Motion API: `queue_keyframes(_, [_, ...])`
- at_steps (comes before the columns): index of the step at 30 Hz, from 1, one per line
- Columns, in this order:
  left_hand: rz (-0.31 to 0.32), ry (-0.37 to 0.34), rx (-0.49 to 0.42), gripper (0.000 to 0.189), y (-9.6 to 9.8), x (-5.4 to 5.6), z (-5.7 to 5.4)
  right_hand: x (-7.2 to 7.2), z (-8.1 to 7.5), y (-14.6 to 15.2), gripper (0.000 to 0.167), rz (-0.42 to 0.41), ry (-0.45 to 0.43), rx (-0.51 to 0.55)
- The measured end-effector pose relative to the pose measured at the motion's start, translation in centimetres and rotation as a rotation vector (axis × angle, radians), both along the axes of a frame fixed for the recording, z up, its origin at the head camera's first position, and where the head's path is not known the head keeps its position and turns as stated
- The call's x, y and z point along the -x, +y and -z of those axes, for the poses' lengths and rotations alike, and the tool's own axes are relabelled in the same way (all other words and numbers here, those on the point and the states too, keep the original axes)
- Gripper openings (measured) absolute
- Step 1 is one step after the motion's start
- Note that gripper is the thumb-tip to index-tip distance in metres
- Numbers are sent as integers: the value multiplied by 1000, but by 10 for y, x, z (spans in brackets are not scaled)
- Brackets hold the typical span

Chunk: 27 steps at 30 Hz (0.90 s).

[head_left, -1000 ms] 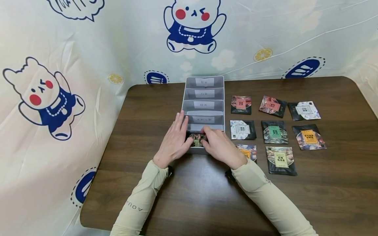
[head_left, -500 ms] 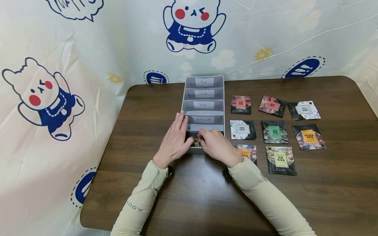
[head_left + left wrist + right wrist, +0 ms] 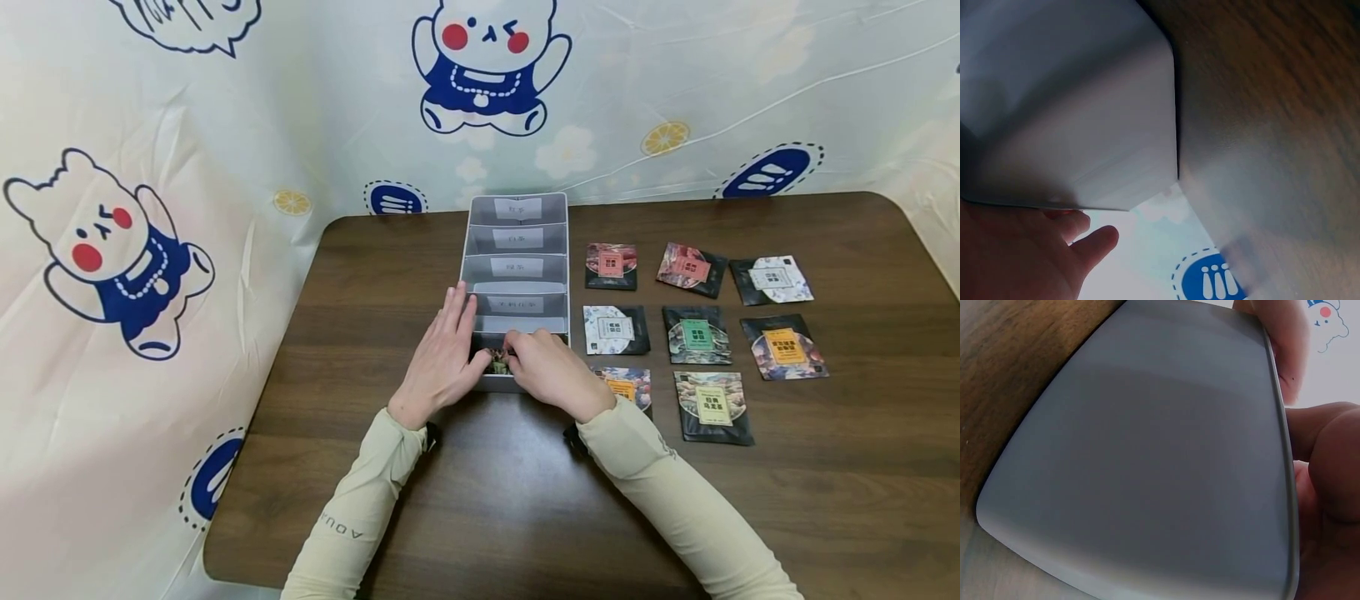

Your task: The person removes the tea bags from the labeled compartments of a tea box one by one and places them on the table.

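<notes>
A grey divided box [image 3: 564, 275] with white labels in its compartments stands at the table's back middle. My left hand [image 3: 442, 358] lies along its left side, fingers straight, thumb over the front compartment. In that compartment a dark patterned tea sachet [image 3: 498, 362] shows between both hands, partly covered. My right hand [image 3: 555, 371] reaches over the box's right wall with fingers curled, thumb and forefinger pinching the sachet. In the left wrist view the box wall [image 3: 1085, 125] hides most of the work; in the right wrist view curled fingers [image 3: 1335, 462] show beyond the rim.
Right of the box several tea sachets lie in loose rows, among them a red one [image 3: 611, 265], a green one [image 3: 697, 335] and a yellow-labelled one [image 3: 714, 407]. An orange-labelled sachet [image 3: 626, 386] lies partly under the right forearm. A printed curtain [image 3: 300, 108] hangs behind the table.
My right hand has shifted slightly left over the front compartment, covering more of the sachet. My left hand has stayed in place.
</notes>
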<state>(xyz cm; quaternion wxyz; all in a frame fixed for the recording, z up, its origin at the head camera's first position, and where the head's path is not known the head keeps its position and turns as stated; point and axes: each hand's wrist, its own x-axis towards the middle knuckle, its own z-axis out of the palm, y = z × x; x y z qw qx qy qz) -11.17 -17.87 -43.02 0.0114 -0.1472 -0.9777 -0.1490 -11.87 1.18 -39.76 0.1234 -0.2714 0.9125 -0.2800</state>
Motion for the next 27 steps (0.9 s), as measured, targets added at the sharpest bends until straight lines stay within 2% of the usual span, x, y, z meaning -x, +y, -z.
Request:
queue_keyframes(20, [0,5,1,73,1,0,0,-2,-2,-1,11,3,16,-24])
queue_keyframes(27, [-7,25,-15,83,2,-1,1,-4,-4,3,10,35,52,-13])
